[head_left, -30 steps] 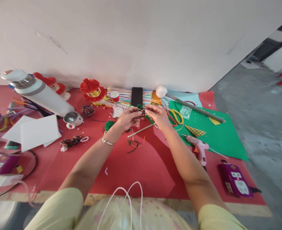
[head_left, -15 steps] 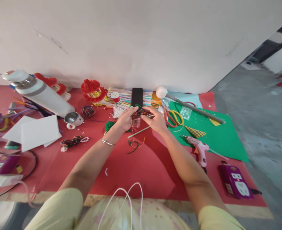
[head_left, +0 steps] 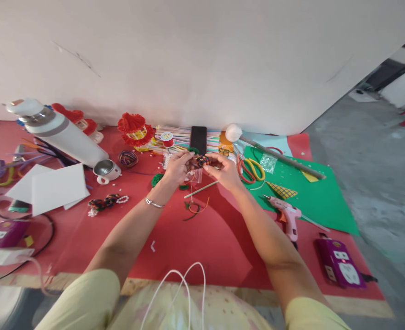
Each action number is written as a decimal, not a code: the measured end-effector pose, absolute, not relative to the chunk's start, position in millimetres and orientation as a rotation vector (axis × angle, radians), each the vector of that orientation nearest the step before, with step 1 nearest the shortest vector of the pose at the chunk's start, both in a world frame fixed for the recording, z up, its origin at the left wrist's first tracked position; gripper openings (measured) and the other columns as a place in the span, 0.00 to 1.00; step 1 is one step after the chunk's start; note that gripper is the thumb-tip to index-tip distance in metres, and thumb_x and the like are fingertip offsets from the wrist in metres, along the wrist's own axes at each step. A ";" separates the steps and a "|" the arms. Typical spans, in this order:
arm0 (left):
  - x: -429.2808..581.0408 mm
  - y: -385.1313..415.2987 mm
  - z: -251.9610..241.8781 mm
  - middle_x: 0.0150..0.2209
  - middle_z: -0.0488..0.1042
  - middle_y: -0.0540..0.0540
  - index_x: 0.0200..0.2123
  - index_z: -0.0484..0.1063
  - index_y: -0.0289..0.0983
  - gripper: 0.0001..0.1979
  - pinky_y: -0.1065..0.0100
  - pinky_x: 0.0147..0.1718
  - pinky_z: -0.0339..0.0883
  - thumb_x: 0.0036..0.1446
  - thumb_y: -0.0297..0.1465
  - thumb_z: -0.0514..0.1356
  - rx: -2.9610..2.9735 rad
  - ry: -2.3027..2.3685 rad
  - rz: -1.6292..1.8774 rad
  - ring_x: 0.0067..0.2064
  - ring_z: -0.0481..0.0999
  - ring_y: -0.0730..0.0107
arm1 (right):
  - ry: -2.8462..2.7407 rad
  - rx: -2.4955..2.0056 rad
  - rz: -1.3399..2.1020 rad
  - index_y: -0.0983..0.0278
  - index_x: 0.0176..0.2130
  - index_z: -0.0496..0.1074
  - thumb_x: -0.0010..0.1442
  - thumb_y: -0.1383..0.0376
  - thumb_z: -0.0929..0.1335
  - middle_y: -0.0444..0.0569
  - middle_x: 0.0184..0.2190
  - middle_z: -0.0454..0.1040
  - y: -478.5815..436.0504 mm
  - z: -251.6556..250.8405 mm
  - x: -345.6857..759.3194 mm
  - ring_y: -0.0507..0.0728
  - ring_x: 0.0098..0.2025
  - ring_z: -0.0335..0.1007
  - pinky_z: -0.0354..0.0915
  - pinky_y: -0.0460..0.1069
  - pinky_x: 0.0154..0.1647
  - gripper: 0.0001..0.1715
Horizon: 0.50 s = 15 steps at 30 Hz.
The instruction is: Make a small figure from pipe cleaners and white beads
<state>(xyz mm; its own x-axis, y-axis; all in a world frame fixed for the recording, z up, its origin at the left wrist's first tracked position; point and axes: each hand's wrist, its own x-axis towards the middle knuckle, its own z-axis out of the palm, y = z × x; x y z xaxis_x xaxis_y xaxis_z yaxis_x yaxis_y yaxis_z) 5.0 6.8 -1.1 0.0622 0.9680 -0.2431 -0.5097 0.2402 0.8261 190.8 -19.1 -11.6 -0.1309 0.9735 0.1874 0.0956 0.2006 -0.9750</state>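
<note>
A small dark multicoloured yarn piece [head_left: 203, 161] is held up between my hands, above the middle of the table. My right hand [head_left: 226, 173] pinches its right side with thumb and fingers. At its left side are the closed fingers of my left hand [head_left: 179, 168], which wears a silver bangle [head_left: 154, 203]. Green yarn [head_left: 193, 150] shows just beyond the left fingertips. Under the hands lie a clear plastic packet [head_left: 196, 176], a pale green stick [head_left: 201, 189] and loose orange and green thread [head_left: 198, 209]. A green yarn ball [head_left: 157, 179] sits beside my left wrist.
Left: a leaning white bottle [head_left: 65, 135], steel cup [head_left: 106, 170], white cards [head_left: 58, 189] and a beaded yarn piece [head_left: 103, 203]. Behind: a phone [head_left: 199, 140] on pastel sticks. Right: scissors [head_left: 255, 168], a pink glue gun [head_left: 287, 213], green sheet [head_left: 321, 201] and purple power box [head_left: 340, 261].
My left fingertips have shifted slightly left, and the green yarn by them has moved left too. More of the dark yarn piece shows between my hands. The right hand keeps its grip.
</note>
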 end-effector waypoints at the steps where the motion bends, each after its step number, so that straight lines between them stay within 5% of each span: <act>1: 5.0 6.6 -0.5 0.28 0.79 0.50 0.31 0.72 0.35 0.12 0.74 0.23 0.69 0.48 0.30 0.72 0.627 0.914 1.239 0.26 0.78 0.74 | -1.452 -1.086 1.113 0.60 0.52 0.78 0.56 0.58 0.76 0.49 0.43 0.82 -19.1 -11.3 190.7 0.59 0.43 0.78 0.76 0.54 0.44 0.25; 15: 7.9 4.4 -0.5 0.27 0.79 0.50 0.31 0.75 0.34 0.11 0.72 0.28 0.73 0.46 0.29 0.73 0.694 0.927 1.225 0.25 0.78 0.74 | -1.398 -1.085 1.200 0.58 0.52 0.78 0.54 0.56 0.76 0.49 0.43 0.81 -21.9 -5.3 189.0 0.60 0.42 0.77 0.77 0.53 0.37 0.27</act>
